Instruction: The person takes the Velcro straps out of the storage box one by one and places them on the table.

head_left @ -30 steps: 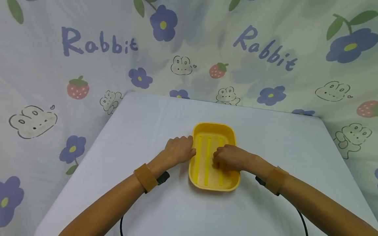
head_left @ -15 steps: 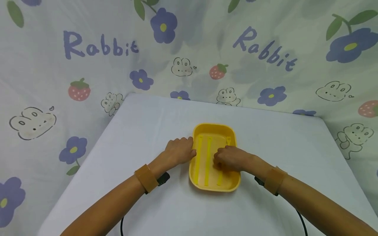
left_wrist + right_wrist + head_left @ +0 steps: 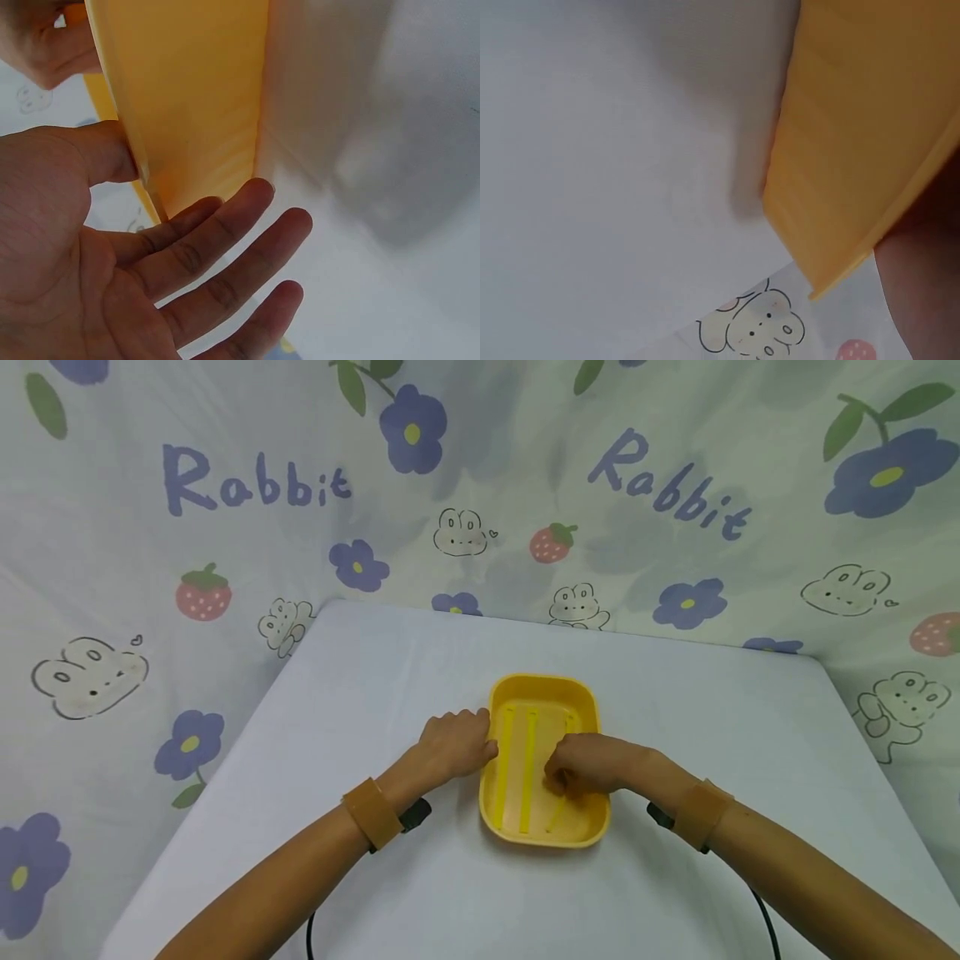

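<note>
Right strip in the tray has swung — it lay straight and parallel to the other two a second ago, now its near end angles in toward the middle strip, far end peeking out near the tray's far right corner. Right hand has shifted slightly left and away over that strip, fingers curled down onto it — whether it pinches the strip can't be told. View nudged a little.
</note>
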### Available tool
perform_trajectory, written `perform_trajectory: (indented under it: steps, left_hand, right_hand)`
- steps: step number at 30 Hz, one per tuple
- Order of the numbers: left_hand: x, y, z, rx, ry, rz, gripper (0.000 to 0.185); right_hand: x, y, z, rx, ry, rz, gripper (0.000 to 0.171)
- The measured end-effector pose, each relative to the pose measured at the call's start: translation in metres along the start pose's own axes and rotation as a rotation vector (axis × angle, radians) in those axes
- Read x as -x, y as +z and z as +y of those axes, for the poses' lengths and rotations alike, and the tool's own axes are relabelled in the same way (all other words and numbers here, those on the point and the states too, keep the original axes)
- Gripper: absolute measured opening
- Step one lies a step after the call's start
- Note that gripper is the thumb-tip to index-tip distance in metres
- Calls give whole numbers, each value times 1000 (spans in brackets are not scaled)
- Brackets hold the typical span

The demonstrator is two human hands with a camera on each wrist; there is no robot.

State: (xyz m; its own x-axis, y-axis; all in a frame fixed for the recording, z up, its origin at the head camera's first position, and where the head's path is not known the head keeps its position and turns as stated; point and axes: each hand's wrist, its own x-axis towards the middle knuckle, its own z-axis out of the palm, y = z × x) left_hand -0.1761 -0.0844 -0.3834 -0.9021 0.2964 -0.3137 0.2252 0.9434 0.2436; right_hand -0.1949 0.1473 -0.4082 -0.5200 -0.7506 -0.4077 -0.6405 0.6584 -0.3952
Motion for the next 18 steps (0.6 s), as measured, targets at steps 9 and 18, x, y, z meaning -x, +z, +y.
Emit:
perform_trajectory:
  steps: [9, 18]
  left_hand:
    - [-1, -1, 5, -3, -20, -13, 21]
    - [-2, -1, 5, -5, -31, -21, 21]
  right_hand:
    - [13, -11, 5, -185, -126, 56, 7]
    - [26, -19, -3, -337, -163, 140, 8]
